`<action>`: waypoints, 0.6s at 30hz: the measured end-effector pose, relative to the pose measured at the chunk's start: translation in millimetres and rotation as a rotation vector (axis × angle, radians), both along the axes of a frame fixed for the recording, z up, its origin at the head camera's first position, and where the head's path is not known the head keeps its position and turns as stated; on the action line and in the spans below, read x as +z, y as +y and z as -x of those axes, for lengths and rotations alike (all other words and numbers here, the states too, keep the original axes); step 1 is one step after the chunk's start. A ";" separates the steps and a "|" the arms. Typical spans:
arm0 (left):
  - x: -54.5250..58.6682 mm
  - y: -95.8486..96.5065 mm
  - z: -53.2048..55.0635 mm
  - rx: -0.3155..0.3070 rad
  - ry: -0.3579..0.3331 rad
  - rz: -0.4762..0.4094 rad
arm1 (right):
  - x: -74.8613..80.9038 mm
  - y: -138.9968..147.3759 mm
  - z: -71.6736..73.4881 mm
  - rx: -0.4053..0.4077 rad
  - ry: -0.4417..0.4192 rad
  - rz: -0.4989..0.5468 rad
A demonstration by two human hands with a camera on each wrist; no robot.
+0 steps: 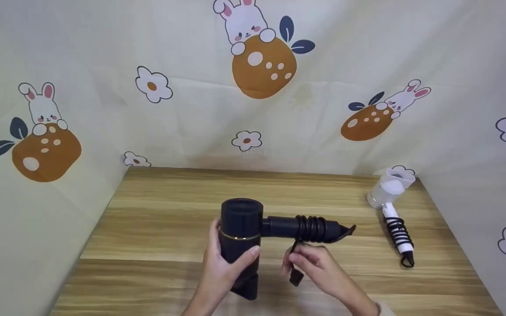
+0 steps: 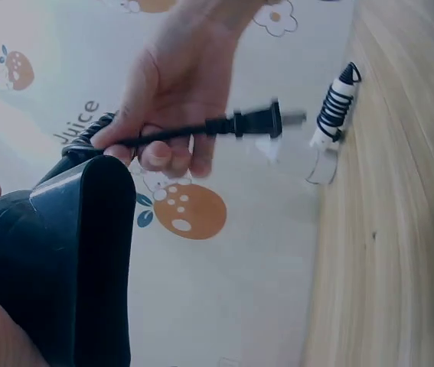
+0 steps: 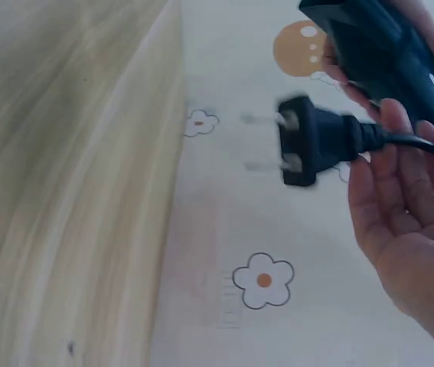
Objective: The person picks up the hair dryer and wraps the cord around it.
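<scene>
A black hair dryer (image 1: 240, 219) with a thin gold ring is held up over the table, its barrel upright and its handle pointing right. My left hand (image 1: 224, 263) grips the barrel, thumb across the front. The black cord (image 1: 312, 229) is coiled several turns round the handle. Below the coils, my right hand (image 1: 319, 267) pinches the cord's free end between thumb and fingers. From there the two-pin plug (image 1: 296, 277) hangs free; its prongs show in the right wrist view, where the plug (image 3: 316, 141) juts out past the fingertips.
A white hair dryer (image 1: 387, 193) lies at the table's right side, a black cord wound round its handle. The wood-grain table (image 1: 147, 245) is bounded by a pale cloth backdrop (image 1: 182, 123) printed with rabbits, oranges and flowers.
</scene>
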State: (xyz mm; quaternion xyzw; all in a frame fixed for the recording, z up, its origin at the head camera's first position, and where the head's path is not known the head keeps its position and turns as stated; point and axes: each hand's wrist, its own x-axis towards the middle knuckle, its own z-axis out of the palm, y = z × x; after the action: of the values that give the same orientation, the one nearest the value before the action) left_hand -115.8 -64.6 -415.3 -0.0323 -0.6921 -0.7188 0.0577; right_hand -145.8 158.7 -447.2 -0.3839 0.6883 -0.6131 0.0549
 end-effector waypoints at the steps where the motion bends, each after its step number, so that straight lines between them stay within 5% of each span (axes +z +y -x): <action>1: 1.3 0.2 -0.3 -0.008 -0.005 -0.013 | -2.4 -0.5 1.0 0.020 -0.005 0.015; 4: 3.4 -0.2 -0.6 -0.038 -0.025 -0.031 | -9.0 -0.7 4.1 0.053 -0.003 0.040; 10: 1.8 -2.0 0.6 -0.093 -0.081 -0.065 | -12.9 2.0 7.0 -0.014 -0.016 -0.025; 18: -1.8 -1.3 4.4 -0.152 -0.106 -0.122 | 6.6 3.6 8.2 -0.016 -0.073 -0.100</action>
State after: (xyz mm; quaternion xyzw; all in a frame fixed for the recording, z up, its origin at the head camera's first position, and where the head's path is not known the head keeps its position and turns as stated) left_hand -120.2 -65.9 -417.1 -0.0431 -0.6446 -0.7626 -0.0317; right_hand -154.1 162.3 -440.6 -0.3527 0.7187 -0.5918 0.0941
